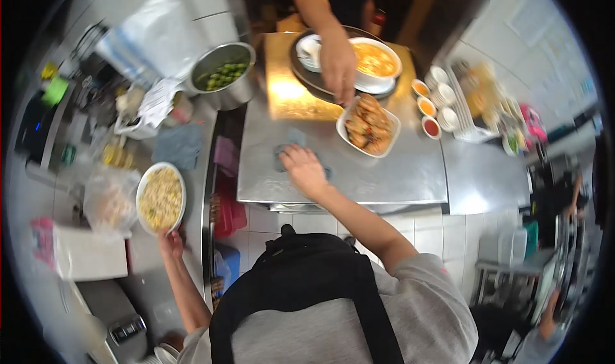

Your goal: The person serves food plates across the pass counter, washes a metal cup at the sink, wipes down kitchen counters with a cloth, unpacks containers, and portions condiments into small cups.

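My left hand (170,242) grips the near rim of a white oval bowl of fried rice (161,199) over the left counter. On the steel table, my right hand (303,170) presses down on a grey-blue cloth (280,160), which shows at both sides of the hand. Right of it stands a white bowl of fried brown pieces (370,128), perhaps chicken. Across the table another person's hand (338,66) reaches down to that bowl's far edge. Behind it, a dark round tray (300,66) bears a white bowl of orange-yellow soup (375,59).
Small cups of orange and red sauce (431,128) stand at the right beside stacked white cups (443,95). A steel pot of green vegetables (223,75) is at the back left. A folded blue cloth (177,146) and a plastic bag (110,200) lie near the rice.
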`<state>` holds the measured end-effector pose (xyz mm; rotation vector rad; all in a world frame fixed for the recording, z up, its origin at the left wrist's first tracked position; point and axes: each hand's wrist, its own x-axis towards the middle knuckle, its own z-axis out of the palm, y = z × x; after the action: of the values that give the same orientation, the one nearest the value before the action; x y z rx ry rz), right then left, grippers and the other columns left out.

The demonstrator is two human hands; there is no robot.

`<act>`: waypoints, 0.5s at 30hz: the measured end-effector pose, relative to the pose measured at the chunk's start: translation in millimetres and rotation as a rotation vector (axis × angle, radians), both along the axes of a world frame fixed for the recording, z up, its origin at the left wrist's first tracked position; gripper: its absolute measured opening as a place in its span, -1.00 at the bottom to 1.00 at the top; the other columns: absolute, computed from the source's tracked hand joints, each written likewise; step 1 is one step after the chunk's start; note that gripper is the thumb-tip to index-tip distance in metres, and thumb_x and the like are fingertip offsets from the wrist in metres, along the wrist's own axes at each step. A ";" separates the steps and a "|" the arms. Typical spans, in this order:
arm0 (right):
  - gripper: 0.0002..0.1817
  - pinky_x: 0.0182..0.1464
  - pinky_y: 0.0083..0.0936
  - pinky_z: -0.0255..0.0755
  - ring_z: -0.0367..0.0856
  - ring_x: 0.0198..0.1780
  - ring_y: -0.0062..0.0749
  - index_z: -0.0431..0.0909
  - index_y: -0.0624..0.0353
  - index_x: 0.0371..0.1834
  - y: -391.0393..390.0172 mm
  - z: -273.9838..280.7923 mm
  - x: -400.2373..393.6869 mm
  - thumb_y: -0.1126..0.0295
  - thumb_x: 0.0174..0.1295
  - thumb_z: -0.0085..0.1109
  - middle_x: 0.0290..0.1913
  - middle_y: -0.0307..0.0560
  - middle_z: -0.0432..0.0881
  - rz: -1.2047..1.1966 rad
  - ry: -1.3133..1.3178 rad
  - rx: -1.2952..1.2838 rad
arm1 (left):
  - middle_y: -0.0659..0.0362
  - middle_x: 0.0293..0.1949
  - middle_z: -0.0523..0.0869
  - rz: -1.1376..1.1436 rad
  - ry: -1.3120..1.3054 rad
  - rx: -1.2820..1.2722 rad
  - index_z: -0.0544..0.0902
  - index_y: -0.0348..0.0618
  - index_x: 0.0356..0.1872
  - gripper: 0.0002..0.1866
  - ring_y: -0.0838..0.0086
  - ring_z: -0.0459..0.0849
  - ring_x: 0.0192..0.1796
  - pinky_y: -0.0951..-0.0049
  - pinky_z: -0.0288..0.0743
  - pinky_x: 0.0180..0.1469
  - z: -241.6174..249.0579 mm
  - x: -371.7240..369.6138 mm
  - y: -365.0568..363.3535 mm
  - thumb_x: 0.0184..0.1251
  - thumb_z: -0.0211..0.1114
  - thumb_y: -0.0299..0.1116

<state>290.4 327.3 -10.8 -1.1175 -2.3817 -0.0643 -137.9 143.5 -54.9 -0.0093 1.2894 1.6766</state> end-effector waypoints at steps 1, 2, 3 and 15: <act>-0.65 0.17 -0.23 0.24 0.35 0.17 -0.21 0.46 0.19 -0.06 -12.4 -0.8 29.5 0.43 0.03 -0.03 0.06 -0.04 0.46 -0.087 0.017 0.007 | 0.10 -0.43 0.65 0.001 0.028 -0.027 0.45 -0.17 -0.19 -0.78 0.63 0.48 -0.62 0.71 0.33 -0.69 13.1 12.0 0.2 0.18 0.00 -0.33; -0.65 0.16 -0.23 0.25 0.38 0.15 -0.19 0.46 0.19 -0.06 -24.0 -6.7 61.2 0.45 0.02 -0.02 0.04 -0.03 0.47 -0.171 0.042 0.016 | 0.14 -0.46 0.62 0.028 0.025 -0.048 0.45 -0.16 -0.19 -0.79 0.63 0.47 -0.63 0.70 0.32 -0.69 16.6 17.2 -3.1 0.16 0.02 -0.36; -0.65 0.14 -0.23 0.27 0.40 0.13 -0.17 0.46 0.18 -0.07 -35.3 -14.0 95.0 0.47 0.01 -0.02 0.02 -0.02 0.48 -0.248 0.063 0.029 | 0.19 -0.50 0.59 0.063 0.020 -0.067 0.44 -0.15 -0.19 -0.79 0.62 0.46 -0.64 0.69 0.30 -0.69 17.0 21.3 -5.5 0.14 0.04 -0.38; -0.58 0.06 -0.26 0.32 0.43 0.03 0.01 0.39 0.25 0.00 -1.5 34.0 266.7 0.58 0.00 0.13 -0.05 0.13 0.48 -0.668 0.289 0.036 | 0.23 -0.44 0.56 -0.398 -0.026 0.052 0.41 -0.17 -0.10 -0.63 0.58 0.43 -0.66 0.67 0.26 -0.70 45.8 176.5 53.3 -0.02 0.15 -0.47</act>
<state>557.1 325.8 23.3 -1.7250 -1.6720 -0.1594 38.6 196.8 -9.1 0.2410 1.1408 1.3613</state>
